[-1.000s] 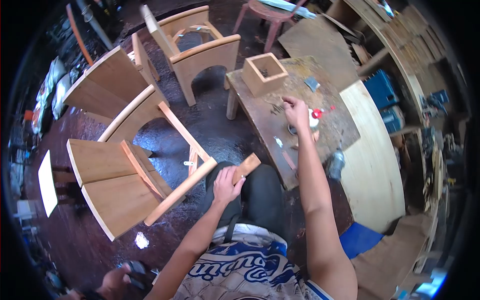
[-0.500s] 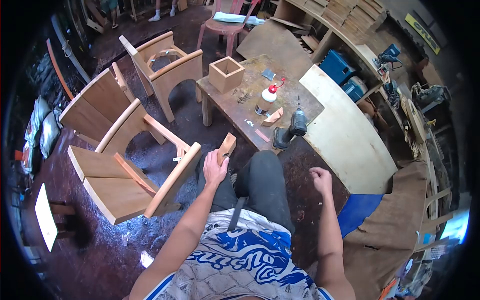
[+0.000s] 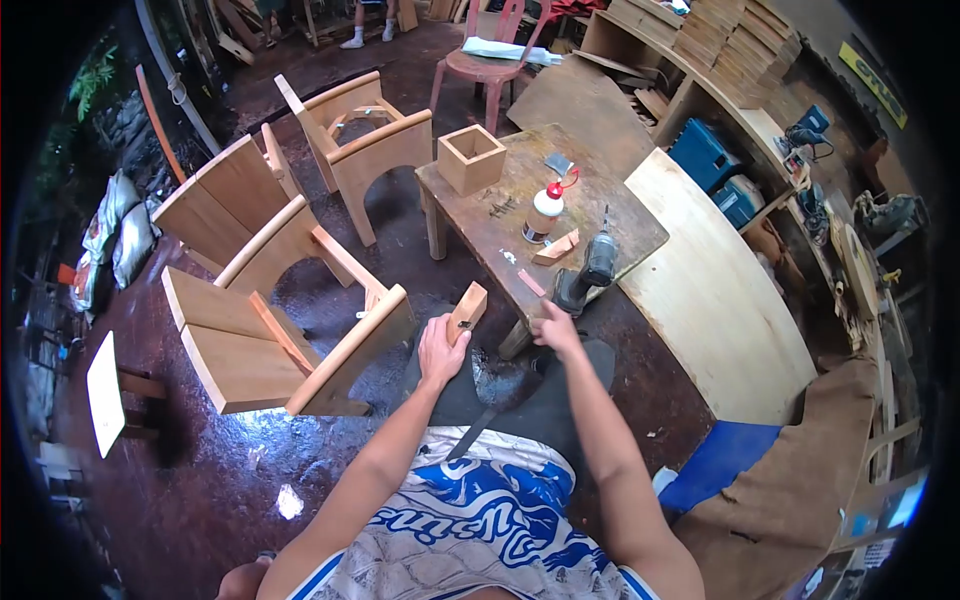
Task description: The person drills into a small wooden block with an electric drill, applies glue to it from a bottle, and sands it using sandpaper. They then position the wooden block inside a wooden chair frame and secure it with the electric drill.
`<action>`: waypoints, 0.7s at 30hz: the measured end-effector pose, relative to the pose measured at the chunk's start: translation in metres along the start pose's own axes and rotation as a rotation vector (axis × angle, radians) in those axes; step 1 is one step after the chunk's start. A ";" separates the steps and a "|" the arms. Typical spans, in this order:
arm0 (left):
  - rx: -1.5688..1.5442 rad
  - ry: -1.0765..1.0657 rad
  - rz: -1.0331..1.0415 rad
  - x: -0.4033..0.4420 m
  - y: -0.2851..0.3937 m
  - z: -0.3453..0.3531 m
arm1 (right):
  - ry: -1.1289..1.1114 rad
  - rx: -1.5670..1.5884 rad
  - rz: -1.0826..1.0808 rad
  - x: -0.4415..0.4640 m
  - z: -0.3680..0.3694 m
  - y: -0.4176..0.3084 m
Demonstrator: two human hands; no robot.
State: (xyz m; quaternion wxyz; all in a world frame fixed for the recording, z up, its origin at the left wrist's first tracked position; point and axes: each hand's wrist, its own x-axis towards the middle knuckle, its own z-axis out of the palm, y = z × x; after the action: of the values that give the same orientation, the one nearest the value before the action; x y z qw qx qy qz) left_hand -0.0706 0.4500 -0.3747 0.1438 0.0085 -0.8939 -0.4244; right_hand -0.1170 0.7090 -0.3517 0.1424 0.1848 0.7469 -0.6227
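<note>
My left hand (image 3: 440, 349) is closed around a short wooden block (image 3: 470, 303), which has a dark notch or mark on the side near my thumb. My right hand (image 3: 555, 329) is at the front edge of the low worktable (image 3: 490, 240), just below the battery base of a cordless drill (image 3: 598, 262). Its fingers are curled, and whatever may be in them is hidden. On the tabletop near the drill lie an angled wood offcut (image 3: 557, 248) and a thin pinkish strip (image 3: 531, 283). A glue bottle (image 3: 544, 212) with a red cap stands upright behind them.
Wooden armchair frames (image 3: 290, 310) stand at left and another (image 3: 360, 150) behind. An open wooden box (image 3: 471, 160) sits on the table's far left corner. A pale board (image 3: 720, 290) lies to the right. Beyond are a red plastic chair (image 3: 487, 65) and blue tool cases (image 3: 703, 152).
My right hand has moved left and forward, from open space on the right to the table's edge below the drill. The left hand still holds the block. The camera view has shifted.
</note>
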 end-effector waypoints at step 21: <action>0.097 0.028 0.044 0.084 0.000 0.019 | 0.765 -0.056 -0.326 0.106 0.089 -0.017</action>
State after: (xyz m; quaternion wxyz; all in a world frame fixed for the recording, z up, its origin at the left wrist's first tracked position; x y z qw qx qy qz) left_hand -0.1564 0.4528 -0.3646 0.1649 0.0015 -0.9113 -0.3772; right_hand -0.2209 0.6295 -0.3999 -0.2409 0.2781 0.7820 -0.5031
